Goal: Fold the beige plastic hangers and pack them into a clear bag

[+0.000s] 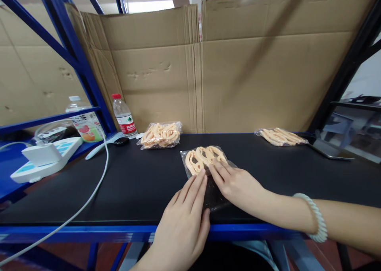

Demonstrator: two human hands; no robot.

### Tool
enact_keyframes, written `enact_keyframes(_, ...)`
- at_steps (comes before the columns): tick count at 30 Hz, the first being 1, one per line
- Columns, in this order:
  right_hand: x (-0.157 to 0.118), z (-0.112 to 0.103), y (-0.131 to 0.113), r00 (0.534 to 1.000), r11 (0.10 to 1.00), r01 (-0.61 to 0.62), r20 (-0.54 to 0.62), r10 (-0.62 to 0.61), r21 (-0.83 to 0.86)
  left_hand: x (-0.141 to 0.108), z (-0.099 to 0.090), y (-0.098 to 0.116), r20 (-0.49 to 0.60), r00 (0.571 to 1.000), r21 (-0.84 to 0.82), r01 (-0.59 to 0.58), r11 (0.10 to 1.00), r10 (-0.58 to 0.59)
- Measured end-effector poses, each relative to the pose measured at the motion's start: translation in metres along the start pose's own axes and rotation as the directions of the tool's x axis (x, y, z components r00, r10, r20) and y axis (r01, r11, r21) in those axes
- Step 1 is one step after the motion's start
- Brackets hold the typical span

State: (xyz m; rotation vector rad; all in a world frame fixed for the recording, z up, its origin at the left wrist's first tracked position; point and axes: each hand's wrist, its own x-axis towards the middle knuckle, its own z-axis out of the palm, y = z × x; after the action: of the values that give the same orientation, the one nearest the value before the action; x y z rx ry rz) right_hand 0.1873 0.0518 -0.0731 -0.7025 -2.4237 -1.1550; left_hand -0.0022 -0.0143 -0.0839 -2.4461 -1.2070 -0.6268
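In the middle of the black table lies a clear plastic bag (214, 191) with pale orange looped pieces (195, 162) at its far end. My left hand (186, 215) rests on the bag's near left part, fingers stretched forward and lying flat, the thumb along the bag's edge. From the right, my right hand (235, 181) lies across the bag, its fingertips on the looped pieces and its fingers stretched out. Neither hand grips anything. The two hands' fingertips nearly meet. Part of the bag is hidden under the hands.
Behind are a filled clear bag (162, 135) and a red-capped bottle (123, 118). Another bag (281, 136) and a flat metallic object (330, 149) lie right. A brush (104, 144), white cable (99, 183) and power strip (47, 159) are left. Cardboard (268, 76) stands behind.
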Motion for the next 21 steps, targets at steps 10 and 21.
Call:
enact_keyframes(10, -0.050, -0.002, 0.091, 0.979, 0.862, 0.126, -0.199, -0.030, 0.490, -0.009, -0.030, -0.018, 0.077, 0.993, -0.332, 0.115, 0.936, -0.095)
enact_keyframes(21, -0.049, -0.001, 0.084, 0.988, 0.449, -0.145, 0.154, 0.016, 0.881, -0.002, -0.014, -0.030, -0.034, 0.996, -0.258, 0.072, 0.963, -0.084)
